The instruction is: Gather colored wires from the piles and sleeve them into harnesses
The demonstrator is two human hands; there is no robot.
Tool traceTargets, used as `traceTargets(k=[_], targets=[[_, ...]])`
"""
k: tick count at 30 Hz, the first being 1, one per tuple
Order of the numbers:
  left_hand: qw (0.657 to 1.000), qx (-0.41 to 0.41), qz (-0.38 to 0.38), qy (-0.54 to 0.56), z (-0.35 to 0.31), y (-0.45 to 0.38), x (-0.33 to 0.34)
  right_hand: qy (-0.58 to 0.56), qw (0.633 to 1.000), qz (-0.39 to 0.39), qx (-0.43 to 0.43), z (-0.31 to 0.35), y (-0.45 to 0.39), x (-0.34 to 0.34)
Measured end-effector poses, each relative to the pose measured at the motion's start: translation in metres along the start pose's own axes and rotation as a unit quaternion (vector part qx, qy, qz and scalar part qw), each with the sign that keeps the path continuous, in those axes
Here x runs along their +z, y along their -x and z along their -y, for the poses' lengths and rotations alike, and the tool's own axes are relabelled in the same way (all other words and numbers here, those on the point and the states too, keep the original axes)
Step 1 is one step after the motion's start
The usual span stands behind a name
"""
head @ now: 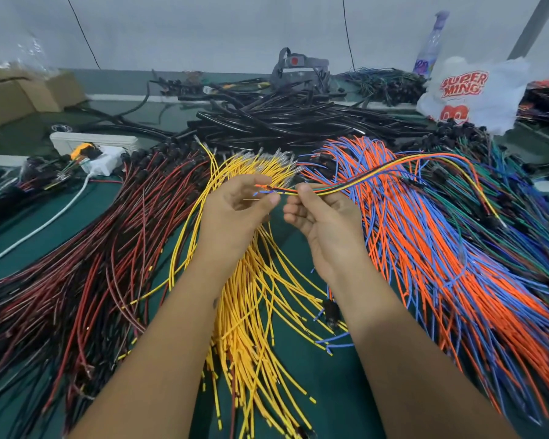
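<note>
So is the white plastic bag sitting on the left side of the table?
No, the white plastic bag with red lettering sits at the far right, behind the orange and blue wires.

The red and black wire pile (76,264) runs off the left edge. The orange and blue wire pile (457,264) blurs toward the lower right corner. Both forearms are cut off at the bottom edge.

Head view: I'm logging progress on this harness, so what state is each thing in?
wire bundle: gathered, unsleeved, pinched by both hands
left hand: pinching bundle ends
right hand: gripping bundle
yellow wire pile: loose
black sleeving pile: loose, unused
white plastic bag: upright, crumpled
</note>
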State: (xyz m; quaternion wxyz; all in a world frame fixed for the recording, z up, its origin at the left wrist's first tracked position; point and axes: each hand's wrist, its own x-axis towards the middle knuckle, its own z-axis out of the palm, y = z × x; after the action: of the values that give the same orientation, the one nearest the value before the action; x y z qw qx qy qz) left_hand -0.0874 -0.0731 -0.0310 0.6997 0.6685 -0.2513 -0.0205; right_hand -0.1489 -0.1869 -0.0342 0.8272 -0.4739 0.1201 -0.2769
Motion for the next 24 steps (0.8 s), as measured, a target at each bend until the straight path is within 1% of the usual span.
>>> traceTargets(k=[4,6,7,8,10,12,14,17,19,21,24], targets=[[0.999,0.019,0.009,-0.029,-0.0008,-0.0001,0.0006,0.009,1.0,-0.005,-0.004,0.001,-0.0005,-0.0015],[0.996,0.061,-0.003,-0.058,-0.0019,0.0007,0.0007,0.016,1.0,-0.008,-0.006,0.0004,-0.0013,-0.0019],[0.991,0.095,-0.012,-0.094,-0.0024,0.0015,0.0008,0.02,1.0,-0.011,-0.008,-0.0004,-0.0018,-0.002],[0.981,0.133,-0.022,-0.141,-0.0025,0.0024,0.0011,0.023,1.0,-0.012,-0.01,-0.001,-0.0024,-0.0025],[0.95,0.199,-0.041,-0.238,-0.0013,0.0035,0.0021,0.029,0.999,-0.011,-0.013,-0.0025,-0.0035,-0.0035],[0.922,0.23,-0.051,-0.306,0.0013,0.0035,0.0026,0.04,0.999,-0.01,-0.014,-0.0032,-0.0042,-0.0048],[0.91,0.239,-0.055,-0.334,0.0032,0.0029,0.0025,0.052,0.998,-0.007,-0.016,-0.0038,-0.0048,-0.0059],[0.914,0.237,-0.046,-0.327,0.003,0.0018,0.0017,0.068,0.997,-0.005,-0.023,-0.0049,-0.0057,-0.0063],[0.923,0.226,-0.035,-0.309,0.0024,0.0022,0.0026,0.074,0.997,-0.006,-0.027,-0.0052,-0.006,-0.0062],[0.943,0.2,-0.02,-0.266,0.0015,0.0029,0.0045,0.069,0.997,-0.002,-0.029,-0.0048,-0.0062,-0.0062],[0.973,0.127,0.01,-0.19,0.0002,0.0046,0.0074,0.051,0.998,0.003,-0.031,-0.0036,-0.0053,-0.0059]])
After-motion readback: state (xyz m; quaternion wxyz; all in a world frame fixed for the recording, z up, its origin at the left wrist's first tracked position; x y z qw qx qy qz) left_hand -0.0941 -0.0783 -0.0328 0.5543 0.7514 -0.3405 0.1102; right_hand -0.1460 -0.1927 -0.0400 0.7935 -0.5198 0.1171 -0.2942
